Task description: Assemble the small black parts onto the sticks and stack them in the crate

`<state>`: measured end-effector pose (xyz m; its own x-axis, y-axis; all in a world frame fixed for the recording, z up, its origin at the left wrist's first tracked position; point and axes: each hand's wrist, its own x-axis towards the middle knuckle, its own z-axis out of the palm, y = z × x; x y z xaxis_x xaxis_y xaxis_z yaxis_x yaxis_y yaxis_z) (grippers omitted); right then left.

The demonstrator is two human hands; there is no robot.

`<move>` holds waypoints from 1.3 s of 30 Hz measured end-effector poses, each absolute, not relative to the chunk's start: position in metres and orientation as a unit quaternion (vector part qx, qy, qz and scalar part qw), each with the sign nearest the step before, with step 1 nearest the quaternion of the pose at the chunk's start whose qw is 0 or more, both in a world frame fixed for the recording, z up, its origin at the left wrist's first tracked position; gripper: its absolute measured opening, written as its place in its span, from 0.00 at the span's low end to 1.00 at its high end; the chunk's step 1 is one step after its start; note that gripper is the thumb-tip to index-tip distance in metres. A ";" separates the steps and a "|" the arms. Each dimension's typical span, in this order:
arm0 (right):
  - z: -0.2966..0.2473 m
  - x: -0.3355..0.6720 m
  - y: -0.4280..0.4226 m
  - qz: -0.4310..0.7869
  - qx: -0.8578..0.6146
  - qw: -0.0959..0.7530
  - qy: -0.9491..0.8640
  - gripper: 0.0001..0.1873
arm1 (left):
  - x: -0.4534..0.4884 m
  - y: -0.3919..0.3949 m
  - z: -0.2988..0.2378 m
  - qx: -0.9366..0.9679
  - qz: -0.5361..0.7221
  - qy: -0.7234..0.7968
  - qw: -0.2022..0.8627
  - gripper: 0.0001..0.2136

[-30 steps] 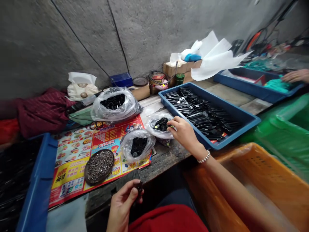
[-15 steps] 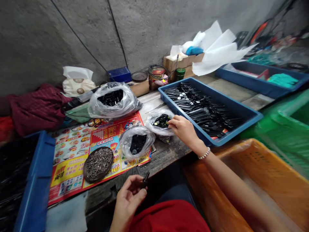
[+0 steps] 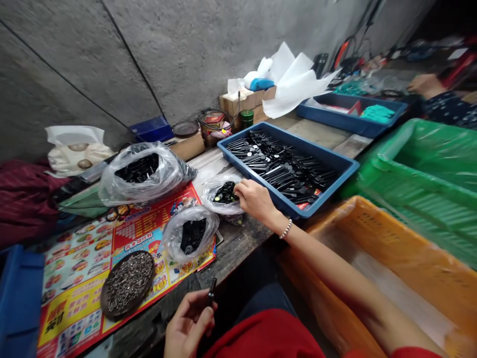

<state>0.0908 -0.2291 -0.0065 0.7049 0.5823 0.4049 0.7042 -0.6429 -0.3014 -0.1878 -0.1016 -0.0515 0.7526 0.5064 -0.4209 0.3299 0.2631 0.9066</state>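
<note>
Low at the front of the bench, my left hand (image 3: 192,318) pinches a small black cylindrical part (image 3: 212,292) between thumb and fingers. My right hand (image 3: 255,199) reaches to the edge of a small clear plastic bag (image 3: 220,206) of black pieces with yellow-green spots. Its fingers are closed together at the bag's mouth, and whatever they hold is hidden. Nearer to me stands another plastic bag (image 3: 172,243) of black pieces. Left of it, a round dark dish (image 3: 108,303) holds many small metal pins or rivets.
A blue tray (image 3: 309,211) of long black parts lies behind my right hand. A bigger bag (image 3: 112,186) of black parts stands at left. Orange (image 3: 372,223) and green (image 3: 428,199) crates flank my right side. A co-worker's hand (image 3: 427,85) shows at far right.
The view has swung to the right, so the bench things appear further left and the co-worker's hand has come into sight. My right hand stays at the small bag; my left keeps the black part.
</note>
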 end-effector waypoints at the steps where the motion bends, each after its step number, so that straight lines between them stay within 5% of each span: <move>1: -0.007 0.091 -0.229 -0.139 -0.895 0.228 -0.357 0.10 | -0.187 -0.103 -0.052 0.604 0.058 0.347 0.716 0.23; 7: -0.005 0.096 -0.228 -0.127 -0.888 0.266 -0.353 0.10 | -0.187 -0.103 -0.057 0.601 0.039 0.342 0.722 0.24; 12: 0.007 0.065 -0.236 -0.121 -0.812 0.457 -0.341 0.08 | -0.185 -0.105 -0.055 0.589 0.064 0.351 0.726 0.24; 17: -0.006 -0.033 -0.245 0.042 -0.725 0.610 -0.317 0.07 | -0.174 -0.115 -0.047 0.533 0.182 0.394 0.726 0.27; 28: -0.054 -0.131 -0.230 0.185 -0.636 0.707 -0.249 0.09 | -0.170 -0.135 -0.033 0.561 0.229 0.430 0.669 0.25; 35: -0.065 -0.141 -0.229 0.416 -0.442 0.794 -0.038 0.06 | -0.174 -0.135 -0.033 0.607 0.240 0.424 0.628 0.23; 39: -0.068 -0.144 -0.229 0.375 -0.490 0.785 -0.049 0.09 | -0.177 -0.133 -0.037 0.616 0.222 0.421 0.628 0.21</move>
